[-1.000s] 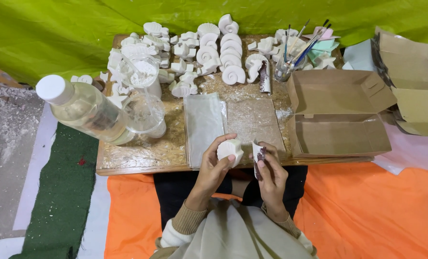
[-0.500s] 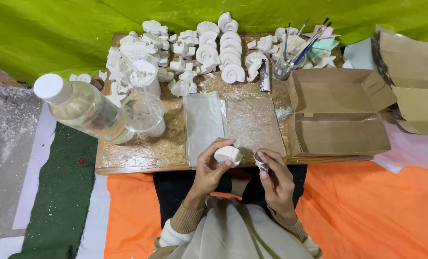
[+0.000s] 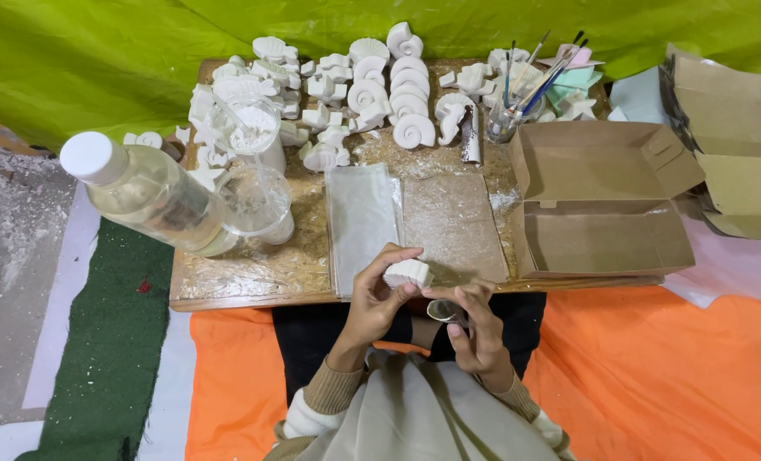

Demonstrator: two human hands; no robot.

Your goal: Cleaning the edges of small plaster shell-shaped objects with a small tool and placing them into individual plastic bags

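The left hand [image 3: 376,299] holds a small white plaster shell cast [image 3: 408,273] just above the near edge of the wooden worktop [image 3: 252,277]. Its grip is closed narrowly around the piece: the fingers curl over the top and the thumb presses from below, with the ridged face of the cast turned outward.

The right hand [image 3: 474,329] sits just beside it, slightly lower and over the lap. Its grip is pinched tight on a small folded piece of grey sandpaper [image 3: 445,311], which lies just beside the cast; whether the two touch cannot be told.

On the worktop straight ahead of the hands lie two flat sheets, a clear plastic sheet [image 3: 361,218] and a brown sandpaper sheet [image 3: 450,224], side by side. To the left stand a clear plastic bottle [image 3: 145,192] with a white cap and a clear cup [image 3: 256,205]. Rows of white plaster shell figures [image 3: 397,94] fill the far side, beside a glass jar of paintbrushes [image 3: 517,107]. An open cardboard box [image 3: 602,201] rests at the right end.
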